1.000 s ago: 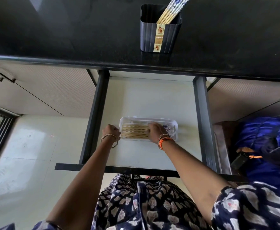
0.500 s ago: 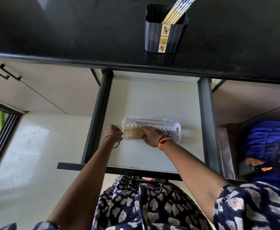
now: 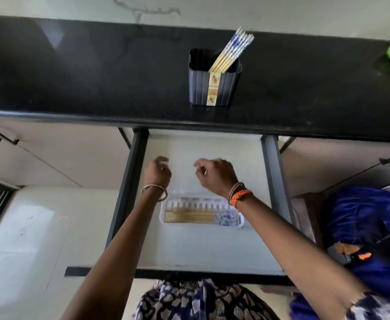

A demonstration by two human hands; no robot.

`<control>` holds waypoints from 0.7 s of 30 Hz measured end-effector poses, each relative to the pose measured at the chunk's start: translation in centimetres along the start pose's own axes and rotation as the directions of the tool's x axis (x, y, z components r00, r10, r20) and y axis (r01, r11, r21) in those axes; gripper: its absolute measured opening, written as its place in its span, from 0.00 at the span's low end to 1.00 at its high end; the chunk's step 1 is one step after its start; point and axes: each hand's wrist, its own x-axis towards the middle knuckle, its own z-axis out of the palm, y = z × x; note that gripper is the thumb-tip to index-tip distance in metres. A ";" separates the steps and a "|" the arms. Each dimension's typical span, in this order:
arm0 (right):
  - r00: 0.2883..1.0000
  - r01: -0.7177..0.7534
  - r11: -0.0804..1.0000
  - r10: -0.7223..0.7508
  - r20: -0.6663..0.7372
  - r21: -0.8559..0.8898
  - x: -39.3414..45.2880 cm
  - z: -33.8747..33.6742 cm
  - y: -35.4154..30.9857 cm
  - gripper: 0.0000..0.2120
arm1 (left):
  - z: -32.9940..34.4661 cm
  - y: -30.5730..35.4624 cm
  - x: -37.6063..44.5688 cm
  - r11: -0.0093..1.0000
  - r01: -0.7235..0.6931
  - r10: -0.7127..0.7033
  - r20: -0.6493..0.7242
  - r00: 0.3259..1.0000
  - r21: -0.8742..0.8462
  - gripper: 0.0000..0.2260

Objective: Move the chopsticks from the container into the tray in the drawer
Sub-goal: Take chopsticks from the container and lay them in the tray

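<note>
Both bare forearms are reaching forward over the open white drawer [image 3: 203,248] with its dark metal side rails. The left hand [image 3: 158,170] is hanging above the drawer floor with its wrist bent and its fingers loosely curled, empty and touching nothing; a thin gold bangle [image 3: 154,191] is circling its wrist. The right hand [image 3: 216,174] is hovering beside it, palm down, fingers drooping in a loose, half-open curl and gripping nothing, with an orange braided band [image 3: 240,197] and darker threads sitting on its wrist. Both hands are blurred. Just behind the wrists, nearer the person, a clear rectangular plastic tray [image 3: 166,218] with a slotted far wall is lying on the smooth drawer floor, and a bundle of pale wooden chopsticks with blue-and-white patterned ends [image 3: 189,215] is lying flat and lengthwise inside it, patterned ends pointing right. On the glossy black stone counter [image 3: 74,77] above the drawer, a dark ribbed plastic container [image 3: 224,88] with a cream vertical label is standing upright, and more chopsticks of the same kind [image 3: 232,50] are leaning in it, tilted to the right with their blue-and-white ends sticking out. A dark printed garment [image 3: 201,301] is showing at the bottom edge.
</note>
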 end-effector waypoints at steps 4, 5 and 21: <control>0.911 -0.059 0.978 0.135 -0.391 0.199 8.9 -8.2 0.8 0.10 | -1.5 11.4 4.3 0.908 -0.416 0.411 -0.093 0.907 -0.041 0.13; 0.886 -0.099 0.966 0.194 -0.421 0.237 11.1 -9.9 1.5 0.10 | -1.8 14.0 5.3 0.872 -0.487 0.480 -0.105 0.871 -0.051 0.14; 0.719 -0.436 0.514 0.693 -0.059 0.739 28.9 -11.4 12.1 0.08 | 0.4 19.8 15.1 0.806 -0.569 0.583 -0.049 0.811 0.163 0.13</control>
